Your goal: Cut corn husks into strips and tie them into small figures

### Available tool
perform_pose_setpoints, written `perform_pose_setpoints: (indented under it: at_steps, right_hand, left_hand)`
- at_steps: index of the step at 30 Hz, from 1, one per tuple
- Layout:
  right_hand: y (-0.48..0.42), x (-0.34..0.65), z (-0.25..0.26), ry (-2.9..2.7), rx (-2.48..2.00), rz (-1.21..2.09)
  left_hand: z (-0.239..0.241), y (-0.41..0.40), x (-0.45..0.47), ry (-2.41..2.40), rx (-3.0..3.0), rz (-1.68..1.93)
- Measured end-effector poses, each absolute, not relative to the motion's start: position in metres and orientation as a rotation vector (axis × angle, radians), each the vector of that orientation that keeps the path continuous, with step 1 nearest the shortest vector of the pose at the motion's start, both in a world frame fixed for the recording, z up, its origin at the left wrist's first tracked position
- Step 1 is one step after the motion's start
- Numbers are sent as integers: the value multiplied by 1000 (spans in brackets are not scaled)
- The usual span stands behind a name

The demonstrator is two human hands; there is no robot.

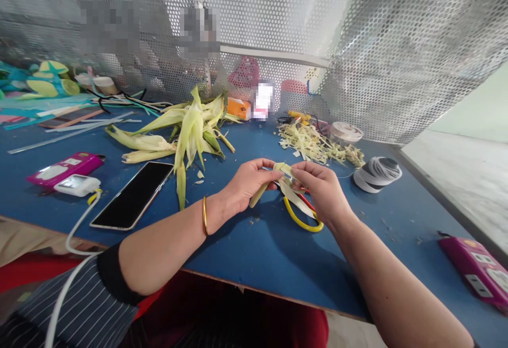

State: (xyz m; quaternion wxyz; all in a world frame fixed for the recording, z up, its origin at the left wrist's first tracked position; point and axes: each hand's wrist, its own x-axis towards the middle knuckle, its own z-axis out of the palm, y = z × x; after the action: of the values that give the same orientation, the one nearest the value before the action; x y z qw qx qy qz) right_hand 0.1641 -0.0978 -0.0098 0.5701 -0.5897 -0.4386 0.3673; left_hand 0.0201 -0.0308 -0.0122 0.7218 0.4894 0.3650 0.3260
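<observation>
Between my two hands, over the middle of the blue table, is a pale corn husk strip [296, 198], bent into a loop at the top with its ends hanging down. My left hand [257, 178] pinches one side of it between thumb and fingers. On the other side, my right hand [319, 186] grips the husk with thumb and forefinger. Scissors with red and yellow handles [304, 223] lie on the table just beneath, partly hidden by the husk and my right hand. A pile of green corn husks [192, 131] lies beyond my left hand.
Husk scraps [304, 141] and a spool of grey-white thread [377, 174] sit to the right. A black-screened phone [133, 194] and a purple power strip [65, 169] with a white charger lie left. Another purple power strip [480, 271] is near right. A perforated metal screen [273, 19] stands behind.
</observation>
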Motion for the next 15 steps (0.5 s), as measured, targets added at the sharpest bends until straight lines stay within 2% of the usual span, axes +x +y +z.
perform_pose_setpoints:
  at_steps: [7,15]
  right_hand:
    - [-98,162,-16,-1156,-1477,718]
    - [-97,163,-19,-1200,-1480,715]
  left_hand:
    - [-12,-33,21,813,1155,727]
    - [-19,-32,19,807,1422,753]
